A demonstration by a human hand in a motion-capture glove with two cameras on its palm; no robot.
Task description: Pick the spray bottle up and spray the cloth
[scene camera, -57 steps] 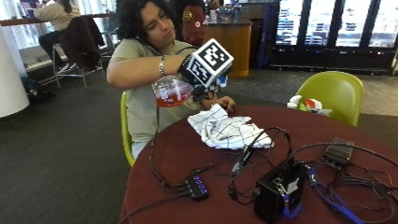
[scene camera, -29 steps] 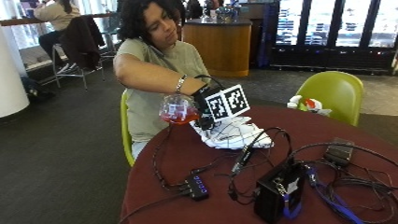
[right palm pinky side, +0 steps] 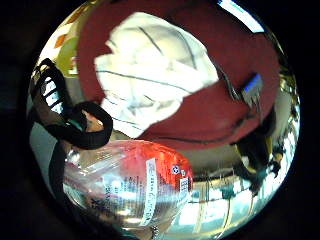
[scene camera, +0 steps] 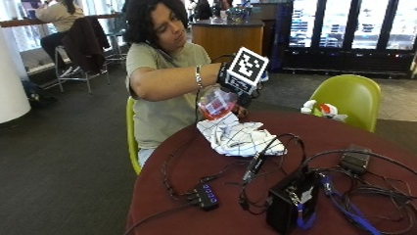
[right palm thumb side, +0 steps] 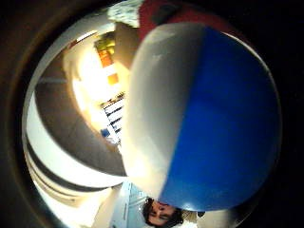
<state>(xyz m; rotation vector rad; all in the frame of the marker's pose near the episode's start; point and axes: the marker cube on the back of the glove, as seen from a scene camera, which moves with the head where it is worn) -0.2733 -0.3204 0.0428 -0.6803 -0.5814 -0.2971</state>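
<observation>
In the outside view my gloved right hand (scene camera: 229,82) grips a clear spray bottle (scene camera: 215,103) holding red liquid. The bottle hangs tilted just above the near edge of a crumpled white cloth (scene camera: 238,138) with thin dark lines. The cloth lies on the round dark red table (scene camera: 391,139). In the little finger side palm view the bottle (right palm pinky side: 130,186) sits close under the palm, with the cloth (right palm pinky side: 150,75) spread on the table (right palm pinky side: 210,117) beyond it. The bottle's blue and white spray head (right palm thumb side: 204,118) fills the thumb side palm view.
A black box (scene camera: 293,203), a small hub (scene camera: 207,196), an adapter (scene camera: 355,159) and tangled cables (scene camera: 365,196) cover the table's near side. A white and red item (scene camera: 318,108) sits at the far rim. A green chair (scene camera: 348,98) stands behind it.
The hand has carried the bottle from in front of the chest across to the cloth. It dipped low toward the cloth, then rose slightly. The cloth has stayed in place.
</observation>
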